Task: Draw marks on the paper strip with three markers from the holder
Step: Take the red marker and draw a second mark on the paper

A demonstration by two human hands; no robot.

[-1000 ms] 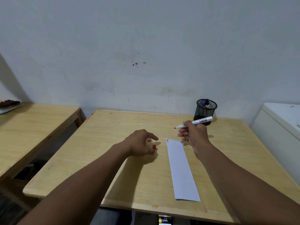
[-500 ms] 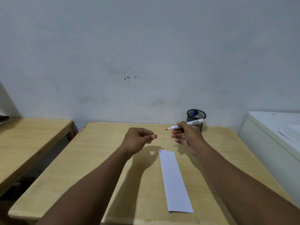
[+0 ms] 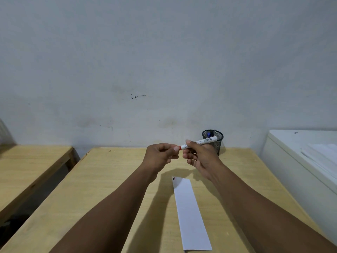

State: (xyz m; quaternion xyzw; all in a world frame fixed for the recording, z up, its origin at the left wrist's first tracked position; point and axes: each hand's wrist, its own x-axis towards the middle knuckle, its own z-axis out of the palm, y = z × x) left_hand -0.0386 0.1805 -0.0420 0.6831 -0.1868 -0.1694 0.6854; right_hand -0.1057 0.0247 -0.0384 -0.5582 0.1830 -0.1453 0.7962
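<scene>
Over the wooden table (image 3: 113, 179), the paper strip (image 3: 189, 216) lies flat with small marks at its far end, and half a second ago the hands were apart. Now the left hand (image 3: 158, 156), pinched on the red cap (image 3: 179, 147), has met the marker (image 3: 200, 142) clamped in the right hand (image 3: 200, 156), so capping looks underway. The mesh holder (image 3: 216, 141) behind shows one blue-capped marker (image 3: 211, 133).

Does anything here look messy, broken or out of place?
Nothing on the table stands out. The paper strip lies flat, the holder stands upright. Only the wall bears small dark specks.
</scene>
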